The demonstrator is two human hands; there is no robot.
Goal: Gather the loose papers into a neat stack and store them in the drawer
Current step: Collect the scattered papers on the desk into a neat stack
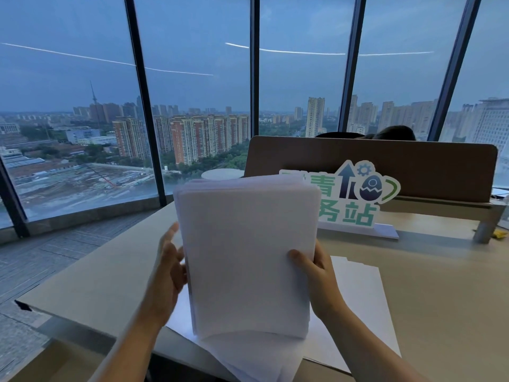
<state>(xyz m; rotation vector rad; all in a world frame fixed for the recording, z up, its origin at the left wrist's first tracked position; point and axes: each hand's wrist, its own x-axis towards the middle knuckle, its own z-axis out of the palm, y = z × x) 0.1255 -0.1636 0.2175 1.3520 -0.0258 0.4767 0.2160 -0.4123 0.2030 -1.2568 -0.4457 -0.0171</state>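
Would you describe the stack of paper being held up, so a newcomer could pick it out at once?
Start at the beige desk beside the tall windows, in front of the brown divider panel. The paper stack stands upright near the desk's front, between the left hand and right hand. Unlike the loose sheets lying flat beneath it, it stands on edge, partly hiding the green-lettered sign.

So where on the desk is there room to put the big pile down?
Bare desk lies left of the left hand, and more at right between the loose sheets and the sign. Under the stack it's crowded with paper.
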